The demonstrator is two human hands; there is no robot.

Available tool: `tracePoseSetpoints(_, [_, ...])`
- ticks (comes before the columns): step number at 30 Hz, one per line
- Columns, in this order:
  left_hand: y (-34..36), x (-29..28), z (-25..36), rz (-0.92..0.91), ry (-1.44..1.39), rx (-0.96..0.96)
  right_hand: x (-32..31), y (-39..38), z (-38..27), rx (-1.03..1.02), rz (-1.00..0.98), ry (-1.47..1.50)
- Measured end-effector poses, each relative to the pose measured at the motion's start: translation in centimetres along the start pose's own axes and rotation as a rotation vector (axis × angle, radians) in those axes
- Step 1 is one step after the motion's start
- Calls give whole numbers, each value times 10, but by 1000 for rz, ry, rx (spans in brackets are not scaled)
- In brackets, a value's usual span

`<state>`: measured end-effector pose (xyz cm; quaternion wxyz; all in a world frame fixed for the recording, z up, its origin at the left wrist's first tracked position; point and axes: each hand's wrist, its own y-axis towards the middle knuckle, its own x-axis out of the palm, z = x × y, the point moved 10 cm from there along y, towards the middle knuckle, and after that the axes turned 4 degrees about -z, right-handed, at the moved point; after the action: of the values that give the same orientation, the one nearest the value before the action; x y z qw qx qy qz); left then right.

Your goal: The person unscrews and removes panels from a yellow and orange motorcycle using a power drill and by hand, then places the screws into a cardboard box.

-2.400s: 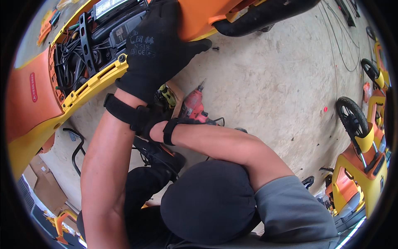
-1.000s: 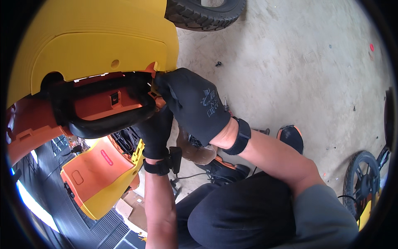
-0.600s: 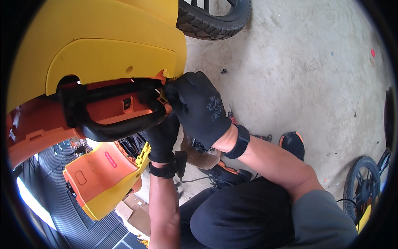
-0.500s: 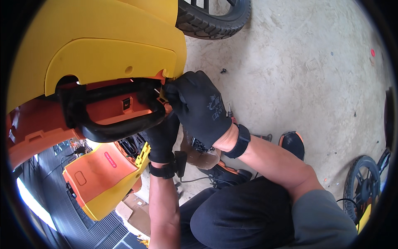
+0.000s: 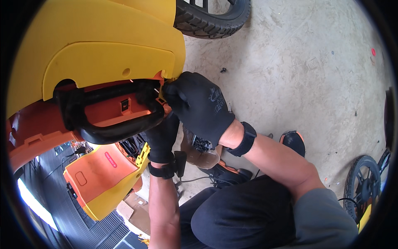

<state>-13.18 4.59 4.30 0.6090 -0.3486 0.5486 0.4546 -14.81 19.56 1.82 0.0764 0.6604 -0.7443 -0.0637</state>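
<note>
I count one yellow body panel [image 5: 110,60] at ten o'clock, one black grab handle [image 5: 124,130] beneath, then two gloved hands close together: left hand [image 5: 161,139], fingertips hidden; right hand [image 5: 203,108], curled at the panel's corner. I cannot tell either's grip.

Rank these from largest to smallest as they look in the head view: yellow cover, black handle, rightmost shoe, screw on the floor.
1. Yellow cover
2. Black handle
3. Rightmost shoe
4. Screw

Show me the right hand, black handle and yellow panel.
Right hand [image 5: 201,107], head view: back of the glove.
Black handle [image 5: 120,131], head view: lower bar.
Yellow panel [image 5: 110,59], head view: outlined lower section.
</note>
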Motion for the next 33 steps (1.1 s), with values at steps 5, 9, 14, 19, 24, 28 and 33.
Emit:
tracePoseSetpoints(5, [5, -3, 3, 25, -127, -25, 7, -5, 8, 80, -128, 78])
tracePoseSetpoints(9, [-1, 6, -7, -22, -324, -69, 12, -6, 13, 72, -147, 117])
tracePoseSetpoints(14, [-4, 19, -15, -73, -731, -200, 11, -12, 17, 78, -134, 240])
tracePoseSetpoints(19, [-12, 19, -30, 12, -664, -190, 10, -21, 13, 66, -113, 246])
tracePoseSetpoints(24, [-9, 7, -24, 64, -414, -142, 12, -23, 17, 112, -134, 295])
tracePoseSetpoints(28, [-10, 16, -24, -12, -373, -133, 10, -28, 19, 149, -128, 400])
tracePoseSetpoints(33, [5, 7, -7, 99, -267, -51, -1, -34, 15, 140, -205, 504])
